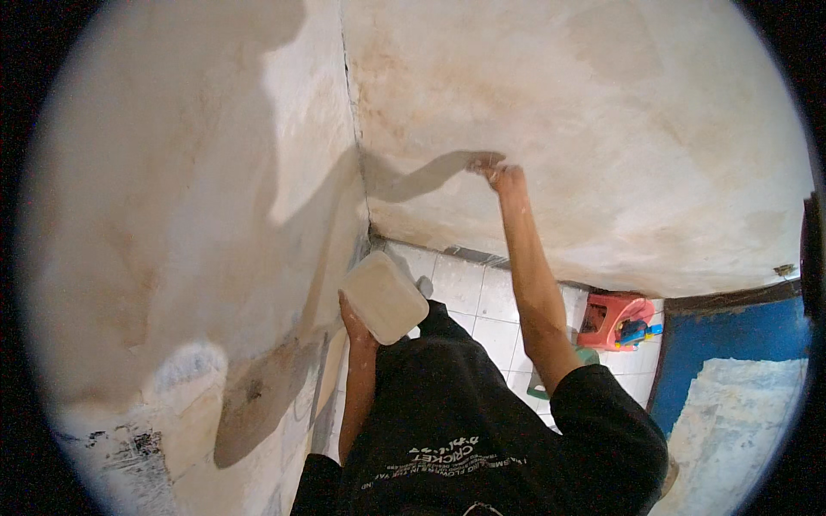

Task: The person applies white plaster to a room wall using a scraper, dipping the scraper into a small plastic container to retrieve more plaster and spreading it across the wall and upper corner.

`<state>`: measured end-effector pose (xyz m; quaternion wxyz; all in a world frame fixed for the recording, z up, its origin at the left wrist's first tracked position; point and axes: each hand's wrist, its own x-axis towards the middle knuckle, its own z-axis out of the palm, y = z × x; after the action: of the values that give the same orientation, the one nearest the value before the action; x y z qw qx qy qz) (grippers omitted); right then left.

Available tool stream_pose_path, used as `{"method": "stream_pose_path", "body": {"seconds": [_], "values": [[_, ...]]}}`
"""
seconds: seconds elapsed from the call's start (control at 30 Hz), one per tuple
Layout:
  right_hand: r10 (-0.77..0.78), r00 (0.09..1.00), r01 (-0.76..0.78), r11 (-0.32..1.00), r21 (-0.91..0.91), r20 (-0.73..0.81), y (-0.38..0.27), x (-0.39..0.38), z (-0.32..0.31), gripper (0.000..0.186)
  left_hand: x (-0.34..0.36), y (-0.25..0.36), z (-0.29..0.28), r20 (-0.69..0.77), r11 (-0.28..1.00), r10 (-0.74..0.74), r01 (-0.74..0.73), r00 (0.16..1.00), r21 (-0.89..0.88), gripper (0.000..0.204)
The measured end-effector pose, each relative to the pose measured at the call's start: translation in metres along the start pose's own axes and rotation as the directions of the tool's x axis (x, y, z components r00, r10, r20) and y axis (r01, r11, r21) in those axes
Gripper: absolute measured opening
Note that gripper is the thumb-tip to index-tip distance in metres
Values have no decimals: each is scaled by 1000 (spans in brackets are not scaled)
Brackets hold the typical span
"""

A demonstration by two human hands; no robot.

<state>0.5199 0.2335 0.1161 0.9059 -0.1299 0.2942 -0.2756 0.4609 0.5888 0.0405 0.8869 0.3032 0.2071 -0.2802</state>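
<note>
My left hand (357,316) grips a shallow, pale rectangular tub (385,292) with a cream-coloured inside, held low in front of my body near the corner. My right hand (501,175) is raised against the patchy, stained plaster of the facing wall (585,120). Its fingers look closed and dusted with white; what they hold, if anything, is too small to make out. The shadow of my right arm falls across that wall and onto the left wall (172,155).
Below is a white tiled floor (456,282). A red plastic stool (607,314) with blue and yellow items on it stands by the wall's foot. A green object (538,387) is partly hidden by my arm. A blue surface with a pale patch (688,335) lies at the right.
</note>
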Motion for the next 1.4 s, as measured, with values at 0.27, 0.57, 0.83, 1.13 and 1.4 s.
{"method": "stream_pose_path", "body": {"seconds": [0.27,0.57,0.83,1.13,1.4], "values": [[-405,795,384,-240,-891,452,-75,-164,117,24,-13,6,36,289,998,-59,61,956,0,57],[-192,948,265,920,290,-256,-103,-103,-58,35,-1,-5,21,314,987,-77,116,946,-107,53],[-149,979,145,989,-42,-139,-159,4,-120,52,-2,-14,55,62,986,-41,30,997,165,54],[-376,914,386,922,-37,154,-150,-191,74,36,7,-24,54,289,986,-164,155,943,55,58],[-115,979,192,792,-580,168,-67,-70,-29,27,5,-31,81,620,965,-227,259,751,38,61]]}}
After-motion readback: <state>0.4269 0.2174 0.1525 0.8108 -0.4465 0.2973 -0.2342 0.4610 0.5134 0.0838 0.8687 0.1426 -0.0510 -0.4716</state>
